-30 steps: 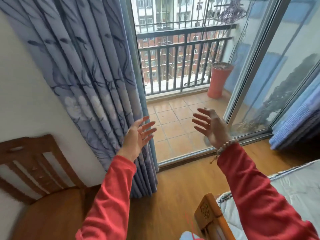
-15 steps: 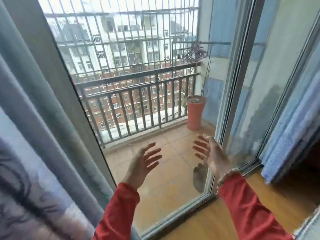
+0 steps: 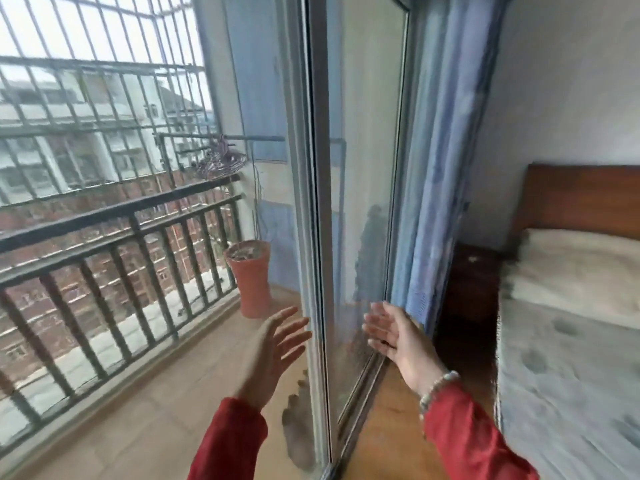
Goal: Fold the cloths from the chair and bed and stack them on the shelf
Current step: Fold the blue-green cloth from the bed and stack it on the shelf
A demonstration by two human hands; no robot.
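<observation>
Bed (image 3: 568, 358) at 3 o'clock, bare of visible cloths; no chair or shelf in view, so progress cannot be judged. Glass door (image 3: 360, 202) at 12 o'clock leaves a floor strip beside the bed. Left hand (image 3: 273, 344) and right hand (image 3: 394, 336), fingers spread, hold nothing.

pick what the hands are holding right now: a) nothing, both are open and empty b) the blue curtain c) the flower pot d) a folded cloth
a: the left hand and right hand are both raised with fingers spread in front of the glass door, gripping nothing; the flower pot stands out on the balcony and the curtain hangs untouched.
</observation>
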